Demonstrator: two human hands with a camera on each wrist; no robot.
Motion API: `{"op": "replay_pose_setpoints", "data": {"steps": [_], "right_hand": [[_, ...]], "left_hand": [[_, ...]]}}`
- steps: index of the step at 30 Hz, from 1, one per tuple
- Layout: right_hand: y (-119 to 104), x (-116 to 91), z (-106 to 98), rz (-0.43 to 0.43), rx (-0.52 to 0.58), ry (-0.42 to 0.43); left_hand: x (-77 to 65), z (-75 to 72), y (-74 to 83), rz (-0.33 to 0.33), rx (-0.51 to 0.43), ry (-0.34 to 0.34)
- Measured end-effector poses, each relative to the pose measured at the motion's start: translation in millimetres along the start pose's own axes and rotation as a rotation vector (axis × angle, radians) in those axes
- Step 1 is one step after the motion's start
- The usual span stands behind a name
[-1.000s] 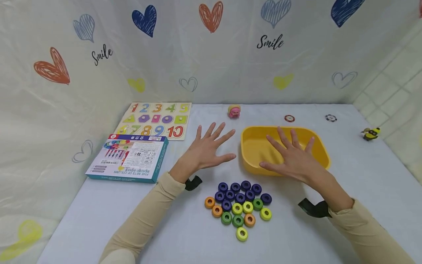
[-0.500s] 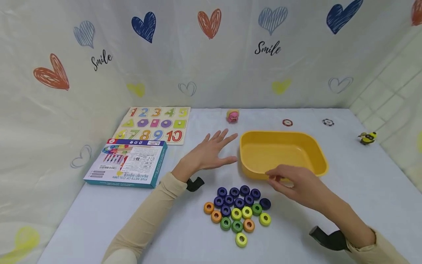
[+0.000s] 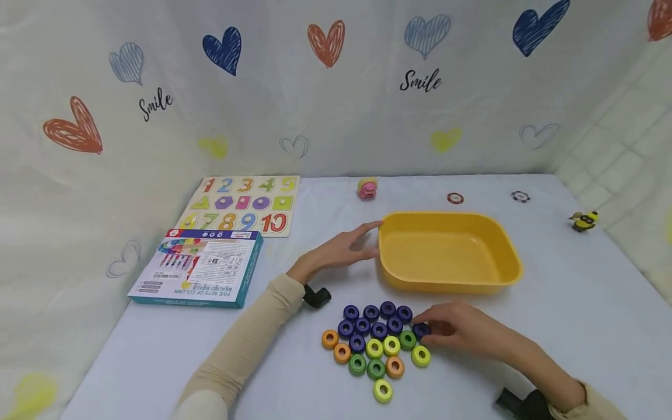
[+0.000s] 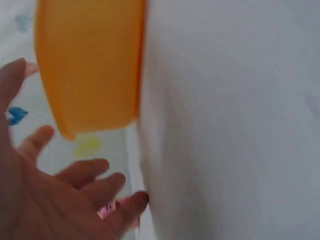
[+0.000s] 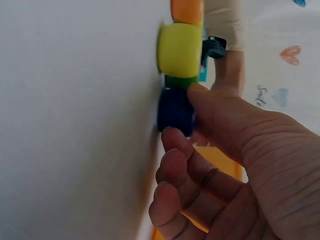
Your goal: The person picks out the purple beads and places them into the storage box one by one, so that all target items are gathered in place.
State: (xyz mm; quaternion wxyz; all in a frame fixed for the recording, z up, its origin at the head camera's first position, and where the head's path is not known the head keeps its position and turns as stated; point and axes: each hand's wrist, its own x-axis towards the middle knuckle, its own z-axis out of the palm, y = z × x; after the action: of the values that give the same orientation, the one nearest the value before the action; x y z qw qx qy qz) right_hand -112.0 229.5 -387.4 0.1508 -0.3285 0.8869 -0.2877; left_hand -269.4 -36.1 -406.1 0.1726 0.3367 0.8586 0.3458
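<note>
Your right hand (image 3: 462, 326) pinches one dark blue bead (image 5: 176, 112) between thumb and index finger; the other fingers curl beside it, apart from the bead. This bead sits on the worktop (image 3: 294, 373), at the right end of a loose cluster, just beside a green bead (image 3: 407, 333).

Count, all rings with a centre hole: 10 dark blue (yours included), 4 yellow, 3 green, 3 orange; 20 in total.

Behind the cluster stands one yellow tub (image 3: 451, 289). Your left hand (image 3: 343, 249) is at its left wall, fingers spread and thumb apart; whether a fingertip touches the rim, you cannot tell from these views.

Left of that hand lies one box (image 3: 196, 268), its print upside down to you: "FIVE SETS OF COLUMN BEADED BOXES". Finer print too small to read. The box overlaps the near corner of one number board (image 3: 241, 204): numerals 1 to 10, five shapes between the rows.

Far side: one pink figurine (image 3: 367, 189), two chips (image 3: 455, 198), one bee figure (image 3: 584, 221). Backdrop (image 3: 262, 111) reads "Smile" twice.
</note>
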Motion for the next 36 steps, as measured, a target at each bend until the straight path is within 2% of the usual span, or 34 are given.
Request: {"op": "replay_pose_setpoints", "data": {"steps": [2,5,9,12,20,22,27,31,36], "right_hand": [[1,1,2,0.014,0.027,-0.040],[4,-1,5,0.028,0.051,-0.050],[11,-14,3,0.066,0.118,-0.039],[17,-27,-1,0.086,0.172,-0.047],[31,-45,-11,0.062,0.232,-0.097],[31,-47,-15,0.055,0.220,-0.082],[17,-50,-37,0.119,0.168,-0.018],[4,-42,-63,0.158,0.113,0.030],[4,-14,-89,0.167,0.051,0.034]], "left_hand": [[-0.3,3.3,-6.0,0.027,-0.057,-0.005],[-0.7,7.2,-12.3,0.072,-0.156,-0.016],[0.7,13.6,-15.5,0.115,-0.294,-0.046],[2.0,19.2,-14.7,0.116,-0.349,-0.061],[8.2,23.0,-12.1,0.118,-0.358,-0.028],[10.2,24.0,-12.0,0.120,-0.357,-0.025],[11.7,27.0,-12.1,0.129,-0.353,-0.025],[11.2,25.9,-14.8,0.126,-0.343,-0.020],[8.0,22.5,-20.1,0.095,-0.336,-0.008]]}}
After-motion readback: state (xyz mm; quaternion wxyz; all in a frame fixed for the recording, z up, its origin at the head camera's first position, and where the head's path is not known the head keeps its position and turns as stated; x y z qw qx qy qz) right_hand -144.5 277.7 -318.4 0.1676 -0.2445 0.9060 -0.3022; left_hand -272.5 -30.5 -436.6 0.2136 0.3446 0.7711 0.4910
